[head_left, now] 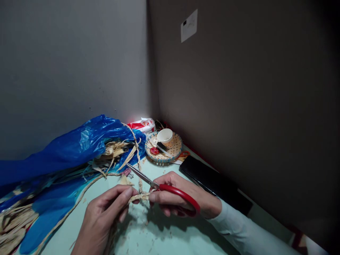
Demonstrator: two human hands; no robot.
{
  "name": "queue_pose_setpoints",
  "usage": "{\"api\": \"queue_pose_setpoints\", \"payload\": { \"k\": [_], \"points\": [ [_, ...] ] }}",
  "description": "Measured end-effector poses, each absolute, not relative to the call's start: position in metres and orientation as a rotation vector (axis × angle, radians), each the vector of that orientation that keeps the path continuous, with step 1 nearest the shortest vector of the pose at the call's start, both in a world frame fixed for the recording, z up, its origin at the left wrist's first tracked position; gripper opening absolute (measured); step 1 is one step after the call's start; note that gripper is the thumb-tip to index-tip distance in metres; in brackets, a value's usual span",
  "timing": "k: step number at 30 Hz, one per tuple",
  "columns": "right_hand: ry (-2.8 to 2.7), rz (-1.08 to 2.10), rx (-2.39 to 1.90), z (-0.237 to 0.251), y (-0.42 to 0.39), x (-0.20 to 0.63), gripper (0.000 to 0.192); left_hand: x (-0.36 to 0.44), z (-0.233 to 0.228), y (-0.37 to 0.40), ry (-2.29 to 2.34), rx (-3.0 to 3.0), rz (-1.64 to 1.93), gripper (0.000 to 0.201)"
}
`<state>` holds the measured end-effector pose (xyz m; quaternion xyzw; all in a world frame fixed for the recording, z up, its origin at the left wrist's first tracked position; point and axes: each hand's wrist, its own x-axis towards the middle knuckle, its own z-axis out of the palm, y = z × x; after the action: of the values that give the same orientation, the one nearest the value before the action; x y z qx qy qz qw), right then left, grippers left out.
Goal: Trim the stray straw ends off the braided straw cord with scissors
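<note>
A thin braided cord of dry, straw-coloured plant fibre [142,197] runs between my two hands, low over the table. My left hand [105,209] is closed in a pinch on the cord's left part. My right hand [172,198] pinches the cord at the other side and also holds red-handled scissors [166,187]. The metal blades point up and left, away from the cord between my fingers, and look closed. A long stretch of cord trails behind the hands toward the blue bag. Parts of both hands' fingers are hidden.
A blue plastic bag [66,143] with dry fibre strips [115,150] lies left. Behind stand a round woven tray [174,153] with a white cup [165,136], and a red-white package [142,124]. A black flat object [202,173] lies right. Fibre scraps dot the pale green table [156,233]; walls close the corner.
</note>
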<state>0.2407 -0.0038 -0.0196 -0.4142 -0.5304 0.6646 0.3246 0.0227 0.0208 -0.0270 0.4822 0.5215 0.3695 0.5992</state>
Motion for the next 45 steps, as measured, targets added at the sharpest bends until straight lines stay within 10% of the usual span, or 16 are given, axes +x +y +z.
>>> {"api": "queue_pose_setpoints", "payload": {
  "k": [34, 45],
  "points": [
    [-1.186, 1.680, -0.960, -0.036, -0.011, 0.226, 0.041, -0.010, 0.018, 0.052, 1.157, 1.633, 0.588, 0.021],
    [-1.834, 0.985, -1.247, -0.022, -0.013, 0.219, 0.017, -0.014, 0.034, 0.045, 1.246, 1.632, 0.726, 0.018]
  ]
}}
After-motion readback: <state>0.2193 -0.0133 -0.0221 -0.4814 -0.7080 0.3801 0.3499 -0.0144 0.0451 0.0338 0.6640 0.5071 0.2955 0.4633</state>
